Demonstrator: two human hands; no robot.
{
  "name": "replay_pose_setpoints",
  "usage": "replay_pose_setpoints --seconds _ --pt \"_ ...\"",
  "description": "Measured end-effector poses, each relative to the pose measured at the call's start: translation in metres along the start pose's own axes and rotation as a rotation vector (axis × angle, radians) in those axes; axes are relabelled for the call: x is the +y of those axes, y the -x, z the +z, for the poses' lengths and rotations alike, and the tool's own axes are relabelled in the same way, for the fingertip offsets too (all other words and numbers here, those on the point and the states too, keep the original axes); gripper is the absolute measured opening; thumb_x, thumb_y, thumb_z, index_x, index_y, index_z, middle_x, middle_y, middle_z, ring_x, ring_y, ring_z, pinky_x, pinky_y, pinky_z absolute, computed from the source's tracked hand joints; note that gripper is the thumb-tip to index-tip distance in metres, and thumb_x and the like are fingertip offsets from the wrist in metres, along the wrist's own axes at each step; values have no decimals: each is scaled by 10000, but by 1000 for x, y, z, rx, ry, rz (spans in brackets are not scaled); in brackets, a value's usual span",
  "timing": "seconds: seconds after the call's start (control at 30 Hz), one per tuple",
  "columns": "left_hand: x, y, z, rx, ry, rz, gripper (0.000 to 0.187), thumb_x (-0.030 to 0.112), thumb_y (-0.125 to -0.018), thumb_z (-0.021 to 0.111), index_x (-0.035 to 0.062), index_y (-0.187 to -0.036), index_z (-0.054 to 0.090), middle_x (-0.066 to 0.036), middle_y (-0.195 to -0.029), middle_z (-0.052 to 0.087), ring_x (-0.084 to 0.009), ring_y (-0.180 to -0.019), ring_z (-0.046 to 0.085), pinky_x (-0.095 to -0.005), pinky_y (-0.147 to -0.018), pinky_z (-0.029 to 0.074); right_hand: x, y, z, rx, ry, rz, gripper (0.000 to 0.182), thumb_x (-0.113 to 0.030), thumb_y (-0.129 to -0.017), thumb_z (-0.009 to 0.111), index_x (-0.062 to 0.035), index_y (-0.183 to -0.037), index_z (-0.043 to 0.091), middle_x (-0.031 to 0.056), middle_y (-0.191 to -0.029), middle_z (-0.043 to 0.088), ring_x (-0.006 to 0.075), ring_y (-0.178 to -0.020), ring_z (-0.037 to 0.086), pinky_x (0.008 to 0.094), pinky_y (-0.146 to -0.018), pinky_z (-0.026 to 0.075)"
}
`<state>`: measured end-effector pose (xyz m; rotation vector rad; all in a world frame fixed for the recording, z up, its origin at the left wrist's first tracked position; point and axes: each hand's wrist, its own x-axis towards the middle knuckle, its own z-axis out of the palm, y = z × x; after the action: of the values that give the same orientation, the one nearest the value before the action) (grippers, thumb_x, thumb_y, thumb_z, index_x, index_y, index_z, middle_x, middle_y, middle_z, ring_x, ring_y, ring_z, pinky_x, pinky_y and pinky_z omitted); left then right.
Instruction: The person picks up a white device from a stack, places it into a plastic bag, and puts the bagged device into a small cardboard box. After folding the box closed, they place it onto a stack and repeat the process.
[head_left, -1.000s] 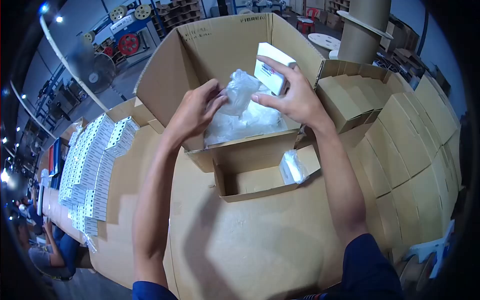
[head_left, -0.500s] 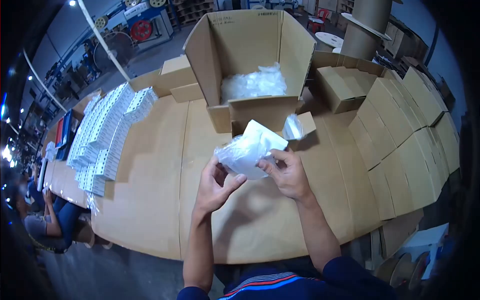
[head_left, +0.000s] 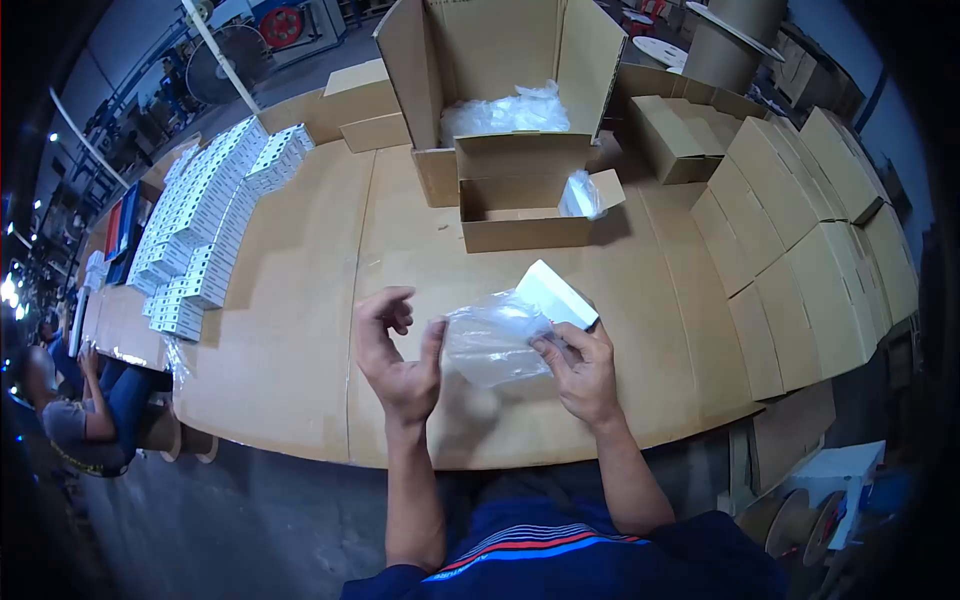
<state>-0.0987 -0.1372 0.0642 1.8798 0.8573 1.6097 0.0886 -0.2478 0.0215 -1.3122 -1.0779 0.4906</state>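
Above the table's near half, my right hand (head_left: 582, 372) pinches a clear plastic bag (head_left: 490, 345) together with a white box (head_left: 552, 297). The bag spreads out to the left from those fingers, and the box tilts up behind it. My left hand (head_left: 402, 355) is raised at the bag's left edge with its fingers apart and curved; it does not appear to grip the bag. Beyond both hands stands an open brown carton (head_left: 527, 236), with a plastic-wrapped item (head_left: 580, 196) at its right end.
A large open carton (head_left: 500, 50) holding clear plastic bags (head_left: 510, 112) stands at the back. Stacked white boxes (head_left: 205, 225) are on the left, brown cartons (head_left: 800, 270) on the right. A seated person (head_left: 85, 420) is at far left, beside the cardboard-covered table (head_left: 300, 350).
My left hand has let go of the bag and opened. The bag has spread out flatter, the white box shows more to the right, and the view has tilted down.
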Motion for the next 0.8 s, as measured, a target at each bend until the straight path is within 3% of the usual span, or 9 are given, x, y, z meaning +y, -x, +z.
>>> replay_pose_setpoints --seconds 0.1,0.3,0.33,0.47,0.57,0.6,0.7,0.73,0.8 --pt "37 -13 3 -253 -287 216 258 68 -820 832 34 -1025 679 -129 -1085 653 -261 -955 620 -359 -790 484 -12 0 0 7 127 -114 186 6 -863 803 87 -991 694 188 -1258 612 268 -1131 630 370 -955 521" --pt "23 0 21 -394 -277 213 175 97 -851 804 84 -954 663 -35 -928 680 -232 -817 625 -371 -795 454 -17 3 -9 -48 292 -150 175 -32 -844 805 76 -928 696 271 -1369 576 376 -1184 639 398 -963 526" --pt "25 -1 26 -341 -302 226 123 112 -913 761 76 -933 645 -56 -782 666 -224 -736 613 -368 -761 451 -17 3 -12 -78 301 -152 171 -34 -848 802 76 -926 696 272 -1367 575 380 -1185 637 398 -965 524" --pt "7 6 37 -371 -241 -86 134 137 -1055 588 27 -992 629 -77 -519 566 -139 -473 591 -312 -518 448 -15 11 -23 -187 294 -14 174 -52 -864 792 74 -939 700 272 -1336 586 371 -1159 639 399 -958 518" --pt "14 -5 34 -404 -155 -373 95 153 -1038 596 68 -1039 638 -89 -557 595 -255 -622 651 -389 -591 487 -13 18 -30 -180 287 95 178 -60 -877 787 76 -952 701 253 -1285 603 340 -1084 654 387 -897 533" --pt "22 -13 25 -490 -110 -544 229 228 -1059 569 58 -1210 596 -146 -859 709 -226 -875 712 -339 -718 528 -10 21 -30 -166 285 121 179 -64 -883 785 77 -957 701 244 -1264 610 327 -1054 661 380 -870 540" --pt "-16 5 34 -74 17 -66 442 334 -1047 600 33 -1359 511 -191 -1307 609 -255 -1143 647 -336 -906 529 4 27 -29 -51 240 200 196 -89 -907 779 79 -964 698 203 -1167 636 285 -965 664 353 -769 545" --pt "-27 17 30 -101 242 -245 600 291 -998 690 2 -1449 421 -169 -1555 374 -284 -1305 538 -371 -1047 480 8 29 -28 -25 206 207 206 -99 -912 779 80 -971 697 191 -1135 637 272 -953 663 348 -749 544" --pt "-29 42 28 -177 505 -470 602 204 -951 750 -9 -1426 447 -166 -1493 459 -242 -1271 562 -367 -1045 486 14 29 -24 26 138 217 226 -118 -923 779 82 -986 695 166 -1071 640 246 -930 660 338 -709 542"
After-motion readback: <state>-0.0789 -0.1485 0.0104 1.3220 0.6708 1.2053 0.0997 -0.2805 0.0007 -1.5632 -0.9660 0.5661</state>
